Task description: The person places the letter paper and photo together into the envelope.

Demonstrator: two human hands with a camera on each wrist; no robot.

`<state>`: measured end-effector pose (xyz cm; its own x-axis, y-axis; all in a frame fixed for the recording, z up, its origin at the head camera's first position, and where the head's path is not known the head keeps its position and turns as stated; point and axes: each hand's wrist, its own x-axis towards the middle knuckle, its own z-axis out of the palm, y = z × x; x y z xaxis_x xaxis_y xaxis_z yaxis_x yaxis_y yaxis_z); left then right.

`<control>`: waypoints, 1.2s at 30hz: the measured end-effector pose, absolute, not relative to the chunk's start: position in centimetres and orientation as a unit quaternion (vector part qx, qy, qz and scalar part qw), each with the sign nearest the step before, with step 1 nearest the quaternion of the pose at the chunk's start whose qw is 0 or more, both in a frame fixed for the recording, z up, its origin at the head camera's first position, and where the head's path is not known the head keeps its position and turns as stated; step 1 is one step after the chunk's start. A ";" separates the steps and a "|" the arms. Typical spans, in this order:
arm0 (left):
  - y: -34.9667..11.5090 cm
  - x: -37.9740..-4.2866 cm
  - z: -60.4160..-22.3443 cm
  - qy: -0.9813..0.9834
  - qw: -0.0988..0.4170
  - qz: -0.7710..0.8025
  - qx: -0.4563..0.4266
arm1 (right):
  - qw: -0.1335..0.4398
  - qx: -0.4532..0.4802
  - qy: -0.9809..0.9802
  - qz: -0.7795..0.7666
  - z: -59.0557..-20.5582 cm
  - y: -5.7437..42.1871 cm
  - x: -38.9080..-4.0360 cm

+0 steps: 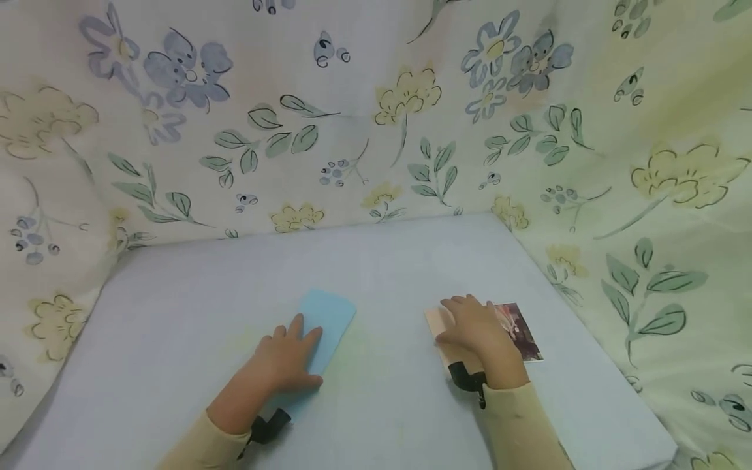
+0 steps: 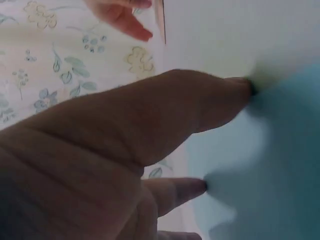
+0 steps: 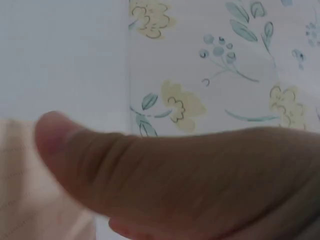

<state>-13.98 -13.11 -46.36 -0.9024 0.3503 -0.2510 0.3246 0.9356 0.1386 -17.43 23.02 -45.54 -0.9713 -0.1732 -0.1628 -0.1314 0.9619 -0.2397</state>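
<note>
My left hand (image 1: 282,359) lies with spread fingers on a light blue rectangular paper (image 1: 331,313), which looks like an envelope. In the left wrist view, its thumb and fingertips touch the blue surface (image 2: 280,155). Over to the right, my right hand (image 1: 478,331) rests across a beige card (image 1: 435,321) with faint printed lines, and beside that shows a dark, reddish picture (image 1: 525,334). The hand covers where beige part and picture meet. In the right wrist view the thumb extends straight over the beige card (image 3: 30,190).
Both papers lie on a table with a white cover (image 1: 388,261). A floral cloth (image 1: 352,143) hangs behind the table and along both sides. Each wrist bears a black camera strap mount, the left one (image 1: 270,425) and the right one (image 1: 467,377).
</note>
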 end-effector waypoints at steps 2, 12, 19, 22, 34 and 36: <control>-13.8 -14.2 -46.3 0.970 0.153 0.065 0.176 | 0.108 -0.071 0.986 -0.110 -45.3 23.2 -17.3; -16.2 -15.1 -45.8 0.950 0.196 0.124 0.210 | 0.131 -0.065 0.984 -0.100 -45.6 23.8 -17.1; -17.1 -15.2 -45.9 0.945 0.206 0.150 0.205 | 0.111 -0.066 0.986 -0.106 -46.3 23.7 -17.6; -17.2 -15.3 -46.1 0.943 0.215 0.160 0.196 | 0.107 -0.056 0.986 -0.111 -46.6 23.4 -17.7; -17.7 -15.6 -45.9 0.942 0.202 0.162 0.213 | 0.066 -0.033 0.993 -0.096 -46.6 22.4 -18.0; -17.9 -15.6 -45.7 0.942 0.206 0.164 0.207 | 0.064 -0.029 0.993 -0.099 -46.6 22.4 -18.0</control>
<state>-15.58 -17.88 -45.70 -0.8295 0.4571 -0.3208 0.3217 0.8607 0.3946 -17.95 22.37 -46.61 -0.9900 -0.0699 -0.1222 -0.0445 0.9789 -0.1994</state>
